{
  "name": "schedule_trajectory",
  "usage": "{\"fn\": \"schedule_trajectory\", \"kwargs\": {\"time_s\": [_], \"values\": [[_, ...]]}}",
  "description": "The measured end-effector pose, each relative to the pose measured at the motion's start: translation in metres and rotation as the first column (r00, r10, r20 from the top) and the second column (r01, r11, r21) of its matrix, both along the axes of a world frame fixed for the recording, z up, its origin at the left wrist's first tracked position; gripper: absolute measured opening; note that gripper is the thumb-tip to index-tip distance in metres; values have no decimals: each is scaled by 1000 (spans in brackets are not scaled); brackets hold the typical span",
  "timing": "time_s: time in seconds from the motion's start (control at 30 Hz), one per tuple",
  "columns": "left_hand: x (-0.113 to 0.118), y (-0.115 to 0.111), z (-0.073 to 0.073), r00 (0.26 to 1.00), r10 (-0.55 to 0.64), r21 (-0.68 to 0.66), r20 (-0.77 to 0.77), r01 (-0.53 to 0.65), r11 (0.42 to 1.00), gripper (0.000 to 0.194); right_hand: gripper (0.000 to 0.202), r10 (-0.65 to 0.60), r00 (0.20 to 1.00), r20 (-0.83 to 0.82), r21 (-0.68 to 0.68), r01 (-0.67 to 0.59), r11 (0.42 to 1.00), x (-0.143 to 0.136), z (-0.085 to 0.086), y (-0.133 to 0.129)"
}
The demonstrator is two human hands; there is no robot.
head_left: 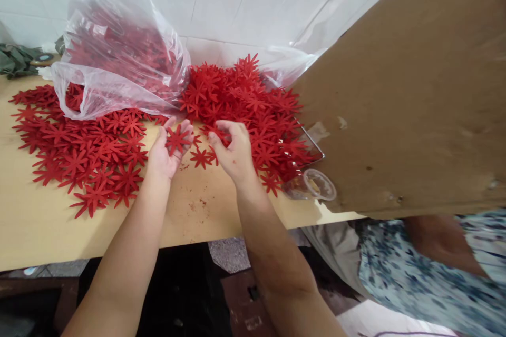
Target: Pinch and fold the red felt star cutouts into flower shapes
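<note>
My left hand (172, 150) is turned palm up, with a red paper-like flower cutout (177, 139) resting in it and the fingers curled around it. To its right, my right hand (235, 150) hovers at the edge of a heap of the same red flowers (269, 137), thumb and fingers curved and apart. Red petals show behind the gap between thumb and forefinger; I see none gripped. A few loose flowers (201, 158) lie on the table between my hands. Left of my left hand spreads another pile of red flowers (79, 150).
A clear plastic bag (130, 58) full of red flowers stands at the back left against the tiled wall (237, 0). A transparent cup (320, 184) lies by the right heap. A large brown board (415, 89) borders the right side; a person in patterned clothing (395, 263) sits beyond.
</note>
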State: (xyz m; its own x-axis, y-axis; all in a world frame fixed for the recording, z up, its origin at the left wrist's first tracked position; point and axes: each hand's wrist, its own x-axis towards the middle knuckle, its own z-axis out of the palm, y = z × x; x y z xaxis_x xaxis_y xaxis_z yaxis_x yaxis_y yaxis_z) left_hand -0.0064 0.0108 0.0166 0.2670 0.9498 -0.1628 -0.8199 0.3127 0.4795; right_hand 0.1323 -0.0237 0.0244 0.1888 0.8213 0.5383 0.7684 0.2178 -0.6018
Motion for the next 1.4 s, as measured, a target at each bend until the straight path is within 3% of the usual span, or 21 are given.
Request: {"fn": "schedule_trajectory", "kwargs": {"time_s": [0.1, 0.2, 0.3, 0.4, 0.47, 0.53, 0.63, 0.7, 0.77, 0.83, 0.87, 0.93, 1.07, 1.2, 1.3, 1.4], "values": [[-4, 1, 0, 999, 34, -15, 20, -34, 999, 24, 27, 22, 967, 255, -229, 39, 973, 5, -16, -1], [-3, 0, 0, 1000, 2, -13, 2, -2, 1000, 17, 25, 38, 905, 424, -345, 122, 931, -5, -31, -1], [-3, 0, -1, 1000, 14, -19, -11, -15, 1000, 16, 20, 84, 900, 428, -392, 102, 914, -13, -36, 3], [-5, 2, -1, 999, 31, -34, -17, -32, 999, 15, 20, 96, 929, 356, -354, 40, 934, -2, -28, 7], [-5, 3, -1, 999, 37, -52, -6, -37, 998, 16, 22, 10, 945, 327, -259, 79, 963, 20, -17, 8], [-5, 3, -1, 999, 44, -74, 12, -43, 996, 17, 23, -201, 918, 342, -132, 258, 957, 50, -3, 6], [-4, 1, 2, 998, 44, -101, 40, -40, 994, 18, 34, -511, 788, 344, -20, 550, 835, 90, 16, 4], [-5, 0, 4, 998, 23, -114, 55, -17, 993, 24, 42, -579, 737, 349, 21, 612, 791, 99, 22, 6], [-5, -1, 6, 999, -2, -129, 54, 9, 992, 36, 39, -468, 804, 367, 22, 495, 869, 87, 19, 11], [-5, -2, 8, 999, -14, -135, 33, 18, 991, 44, 29, -179, 906, 382, -68, 221, 973, 56, 10, 21], [-5, -2, 8, 1000, -16, -136, 18, 18, 991, 46, 27, -24, 923, 384, -143, 85, 986, 37, 5, 27], [-6, -2, 8, 1000, -18, -141, -5, 17, 990, 47, 30, 124, 904, 409, -239, -25, 971, 0, -5, 39], [-6, 0, 4, 999, 45, -185, 26, -39, 982, 44, 26, 119, 851, 512, -376, 97, 922, -40, -18, 53], [-5, 2, 1, 996, 64, -208, 68, -49, 977, 47, 20, 155, 869, 470, -418, 64, 906, -34, -23, 56], [-4, 1, 0, 996, 4, -192, 88, 14, 981, 51, 23, 106, 913, 394, -319, 28, 947, -12, -18, 54], [-4, 0, -1, 994, -28, -169, 105, 46, 985, 50, 23, -104, 935, 339, -95, 144, 985, 23, -4, 50]]}}
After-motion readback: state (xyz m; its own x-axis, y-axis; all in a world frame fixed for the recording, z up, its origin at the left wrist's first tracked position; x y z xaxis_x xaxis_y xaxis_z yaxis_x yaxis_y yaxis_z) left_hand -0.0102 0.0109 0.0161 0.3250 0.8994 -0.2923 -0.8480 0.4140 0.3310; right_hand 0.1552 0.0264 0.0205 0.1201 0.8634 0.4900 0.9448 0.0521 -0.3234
